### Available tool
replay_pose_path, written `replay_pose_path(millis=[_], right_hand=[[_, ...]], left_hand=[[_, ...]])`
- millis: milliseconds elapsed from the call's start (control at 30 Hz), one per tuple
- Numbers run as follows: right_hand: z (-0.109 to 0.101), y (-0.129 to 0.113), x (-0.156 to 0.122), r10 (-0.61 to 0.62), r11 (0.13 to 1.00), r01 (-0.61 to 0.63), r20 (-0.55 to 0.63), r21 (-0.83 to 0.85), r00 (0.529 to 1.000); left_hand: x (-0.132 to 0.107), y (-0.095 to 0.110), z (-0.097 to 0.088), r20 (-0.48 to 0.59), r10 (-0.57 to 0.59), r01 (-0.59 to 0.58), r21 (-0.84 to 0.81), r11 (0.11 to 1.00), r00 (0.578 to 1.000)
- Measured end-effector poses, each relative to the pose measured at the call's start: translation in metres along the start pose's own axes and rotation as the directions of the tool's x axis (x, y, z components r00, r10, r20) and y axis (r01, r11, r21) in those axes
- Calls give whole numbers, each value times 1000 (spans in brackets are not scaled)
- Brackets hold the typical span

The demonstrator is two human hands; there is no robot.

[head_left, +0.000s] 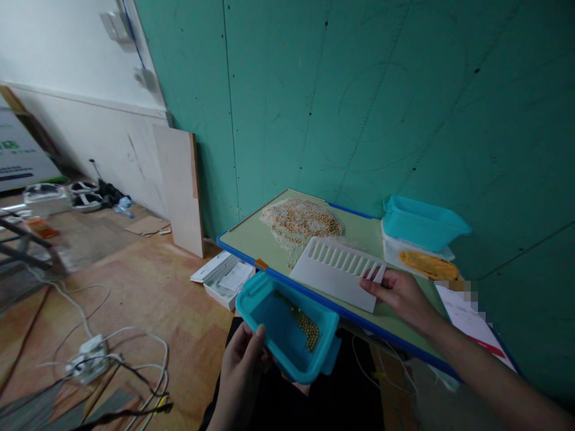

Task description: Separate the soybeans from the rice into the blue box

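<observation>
Clock face centred on the head view, 12 at top. At 7 o'clock we record the left hand (pixel 242 359), grip closed on the near rim of a blue tub (pixel 281 344), thumb over the edge. The tub lies at 6 o'clock, tilted, off the bench's near side; whether it touches the bench we cannot tell. Inside, gold beads (pixel 309 332) lie in a band toward its right. At 4 o'clock the right hand (pixel 399 296) grasps the right end of a white slotted plate (pixel 336 272), thumb on the face. The plate lies over the bench's near edge, slots on its far side.

Bench (pixel 251 236): pale green top, blue edging (pixel 287 280). We note a paper sheet (pixel 467 320) at 4 o'clock, then an orange cloth (pixel 429 264) beside a white packet (pixel 393 248), with a second blue tub (pixel 422 224) on the packet at 3 o'clock. Near the centre, a spread heap (pixel 305 221) of white grains mixed with gold beads.

Room: brown floor (pixel 157 287), with a white power strip (pixel 90 356) and an open white box (pixel 227 278) both at 8 o'clock. Beyond, a pale board (pixel 179 191) leans at 9 o'clock. Farthest, a green wall (pixel 359 108) fills 11 to 3 o'clock; a white wall (pixel 72 54) stands at 10.
</observation>
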State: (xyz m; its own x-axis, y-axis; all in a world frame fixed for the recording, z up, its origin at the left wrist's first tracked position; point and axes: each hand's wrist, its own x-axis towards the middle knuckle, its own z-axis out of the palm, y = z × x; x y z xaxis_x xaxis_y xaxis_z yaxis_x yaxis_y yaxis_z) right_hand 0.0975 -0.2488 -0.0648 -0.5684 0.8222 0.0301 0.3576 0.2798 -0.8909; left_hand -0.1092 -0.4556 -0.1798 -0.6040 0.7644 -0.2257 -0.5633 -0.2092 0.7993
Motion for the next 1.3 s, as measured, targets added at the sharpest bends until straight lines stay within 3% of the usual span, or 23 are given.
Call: replay_pose_path(millis=[167,500,933,1167,1300], right_hand=[[-9,2,15,25,998,-17,-154,53,988],[-16,11,33,-17,1000,14,-227,-16,974],[-11,9,34,15,1000,-13,-127,14,992],[-13,7,35,22,998,-10,-196,62,980],[-13,7,36,40,998,-32,-163,53,986]], left_hand=[[0,0,0,-10,10,-10,17,1000,1000],[5,-1,-5,-21,2,-2,14,1000,1000],[2,4,-5,-14,25,-25,32,999,1000],[5,2,-5,-14,20,-20,20,1000,1000],[4,2,-4,-44,19,-19,1,1000,999]])
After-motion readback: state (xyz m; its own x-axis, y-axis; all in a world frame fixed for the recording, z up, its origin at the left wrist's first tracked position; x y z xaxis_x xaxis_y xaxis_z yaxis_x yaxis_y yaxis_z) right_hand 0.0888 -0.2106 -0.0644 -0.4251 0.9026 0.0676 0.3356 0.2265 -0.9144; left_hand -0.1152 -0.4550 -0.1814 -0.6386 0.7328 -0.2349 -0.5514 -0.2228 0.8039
